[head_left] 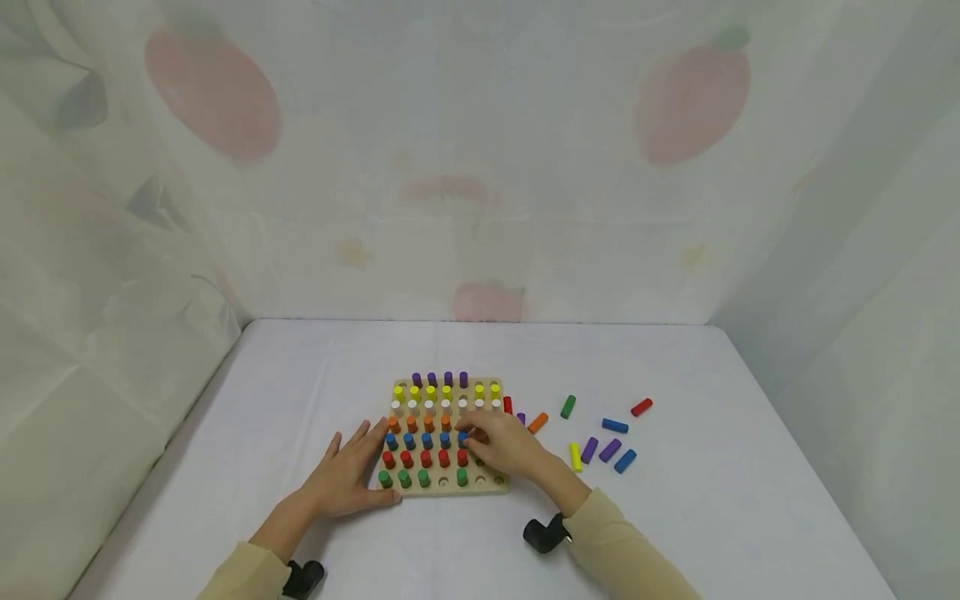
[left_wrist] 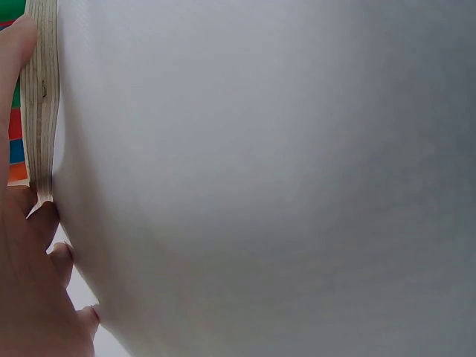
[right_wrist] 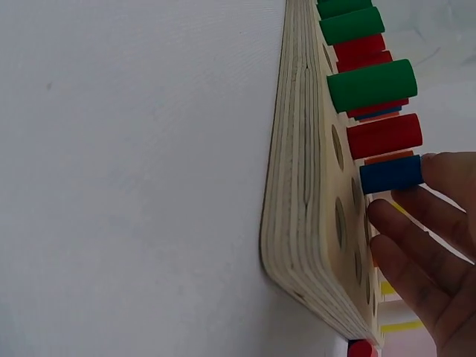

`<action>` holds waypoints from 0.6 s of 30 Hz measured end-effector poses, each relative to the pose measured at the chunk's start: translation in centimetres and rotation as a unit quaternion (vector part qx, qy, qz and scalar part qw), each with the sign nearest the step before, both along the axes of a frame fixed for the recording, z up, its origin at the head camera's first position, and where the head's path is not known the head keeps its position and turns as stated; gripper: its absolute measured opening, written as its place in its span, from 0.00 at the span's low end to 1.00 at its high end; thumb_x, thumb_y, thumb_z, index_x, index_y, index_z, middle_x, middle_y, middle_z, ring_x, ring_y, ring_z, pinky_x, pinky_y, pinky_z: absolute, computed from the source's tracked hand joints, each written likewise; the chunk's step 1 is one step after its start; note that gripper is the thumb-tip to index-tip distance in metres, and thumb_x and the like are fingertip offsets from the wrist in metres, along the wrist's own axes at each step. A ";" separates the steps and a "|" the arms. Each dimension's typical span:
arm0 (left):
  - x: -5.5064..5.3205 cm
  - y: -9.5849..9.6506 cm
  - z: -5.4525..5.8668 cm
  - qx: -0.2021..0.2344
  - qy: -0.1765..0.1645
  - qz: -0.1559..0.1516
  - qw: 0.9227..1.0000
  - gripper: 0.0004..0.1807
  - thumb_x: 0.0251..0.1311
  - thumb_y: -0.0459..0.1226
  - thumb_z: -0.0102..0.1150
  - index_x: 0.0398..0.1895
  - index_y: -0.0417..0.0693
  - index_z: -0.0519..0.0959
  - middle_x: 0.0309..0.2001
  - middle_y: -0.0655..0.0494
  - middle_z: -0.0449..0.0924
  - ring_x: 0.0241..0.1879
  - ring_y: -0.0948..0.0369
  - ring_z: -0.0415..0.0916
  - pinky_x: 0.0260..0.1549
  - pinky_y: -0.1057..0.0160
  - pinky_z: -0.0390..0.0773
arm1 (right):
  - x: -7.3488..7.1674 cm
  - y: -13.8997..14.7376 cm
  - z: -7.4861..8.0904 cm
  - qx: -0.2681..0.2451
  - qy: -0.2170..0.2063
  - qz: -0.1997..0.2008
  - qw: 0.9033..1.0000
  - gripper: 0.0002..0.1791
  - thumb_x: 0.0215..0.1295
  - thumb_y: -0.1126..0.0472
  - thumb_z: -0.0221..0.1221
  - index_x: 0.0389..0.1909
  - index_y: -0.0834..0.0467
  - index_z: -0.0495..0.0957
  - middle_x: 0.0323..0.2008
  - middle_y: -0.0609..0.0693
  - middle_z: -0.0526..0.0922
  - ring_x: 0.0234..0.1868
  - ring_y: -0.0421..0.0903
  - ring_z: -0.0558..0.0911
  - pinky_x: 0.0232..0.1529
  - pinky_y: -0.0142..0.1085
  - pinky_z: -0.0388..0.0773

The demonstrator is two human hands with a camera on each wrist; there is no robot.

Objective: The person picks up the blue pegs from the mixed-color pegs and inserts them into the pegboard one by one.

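A wooden pegboard point(head_left: 480, 491) lies on the table, its upright pegs standing in rows by colour: purple at the back, then yellow, white, orange, blue, red and green in front. My right hand point(head_left: 510, 446) pinches a blue peg point(right_wrist: 390, 173) near its top between thumb and finger; the peg stands at the right end of the blue row. Along the board's left side rests my left hand point(head_left: 341, 483), fingers straight at the edge and thumb against the near left corner. In the left wrist view that thumb point(left_wrist: 22, 41) touches the layered wood edge.
Loose pegs lie scattered right of the board, among them a green peg point(head_left: 568, 407), a red peg point(head_left: 641, 407), a yellow peg point(head_left: 575, 457) and an orange peg point(head_left: 537, 422). Several holes at the board's right side hold no peg. A white cloth covers the table point(head_left: 315, 358).
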State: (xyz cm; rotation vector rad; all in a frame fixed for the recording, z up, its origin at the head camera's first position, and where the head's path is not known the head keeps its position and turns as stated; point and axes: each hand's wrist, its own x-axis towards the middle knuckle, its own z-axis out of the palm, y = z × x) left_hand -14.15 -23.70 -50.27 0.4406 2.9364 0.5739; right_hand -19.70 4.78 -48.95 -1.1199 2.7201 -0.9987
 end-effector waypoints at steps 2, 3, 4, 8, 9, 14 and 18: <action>0.0 0.0 -0.1 -0.004 -0.001 0.000 1.000 0.62 0.35 0.70 0.60 0.72 0.49 0.49 0.70 0.50 0.55 0.70 0.46 0.47 0.63 0.34 0.39 | 0.1 0.2 0.1 -0.008 -0.006 -0.001 1.000 0.10 0.62 0.61 0.58 0.45 0.51 0.77 0.41 0.46 0.82 0.36 0.32 0.77 0.38 0.22 0.76; 0.0 -0.1 -0.2 -0.005 0.001 0.000 1.000 0.62 0.35 0.70 0.60 0.72 0.49 0.49 0.70 0.50 0.55 0.70 0.46 0.47 0.63 0.34 0.40 | 0.2 0.3 0.1 -0.013 -0.009 -0.001 1.000 0.10 0.62 0.61 0.57 0.45 0.52 0.77 0.41 0.46 0.82 0.36 0.32 0.77 0.38 0.22 0.76; 0.0 -0.1 -0.2 -0.005 0.002 -0.001 1.000 0.62 0.35 0.70 0.60 0.72 0.49 0.49 0.70 0.50 0.55 0.70 0.46 0.47 0.63 0.34 0.40 | 0.2 0.4 0.3 -0.016 -0.011 -0.003 1.000 0.11 0.63 0.61 0.57 0.45 0.52 0.77 0.41 0.46 0.82 0.37 0.32 0.77 0.38 0.22 0.76; 0.0 -0.1 -0.2 -0.001 0.004 -0.001 1.000 0.62 0.35 0.69 0.61 0.72 0.49 0.49 0.70 0.50 0.56 0.70 0.46 0.47 0.63 0.34 0.40 | 0.5 1.0 0.8 -0.027 -0.022 -0.010 0.999 0.11 0.63 0.61 0.56 0.47 0.53 0.77 0.42 0.44 0.82 0.38 0.33 0.77 0.40 0.24 0.77; 0.0 -0.1 -0.1 0.000 0.004 -0.001 1.000 0.62 0.35 0.69 0.61 0.72 0.49 0.49 0.70 0.50 0.56 0.70 0.46 0.48 0.63 0.34 0.40 | 0.5 1.2 0.9 -0.028 -0.023 -0.012 0.999 0.11 0.63 0.60 0.56 0.47 0.53 0.77 0.42 0.44 0.82 0.39 0.34 0.77 0.41 0.25 0.77; 0.1 0.0 0.0 0.001 0.003 -0.001 1.000 0.62 0.36 0.69 0.61 0.72 0.49 0.49 0.70 0.50 0.56 0.70 0.45 0.47 0.63 0.34 0.40 | 0.5 2.3 1.1 -0.041 -0.015 -0.017 0.999 0.12 0.63 0.61 0.56 0.48 0.54 0.77 0.40 0.44 0.82 0.40 0.34 0.78 0.41 0.27 0.78; 0.1 0.0 0.0 0.000 0.006 -0.001 1.000 0.62 0.36 0.69 0.61 0.72 0.49 0.49 0.70 0.50 0.55 0.70 0.45 0.48 0.63 0.34 0.40 | 0.5 3.6 1.0 -0.057 0.001 -0.025 0.998 0.13 0.62 0.63 0.57 0.48 0.56 0.77 0.39 0.46 0.83 0.39 0.36 0.78 0.40 0.31 0.79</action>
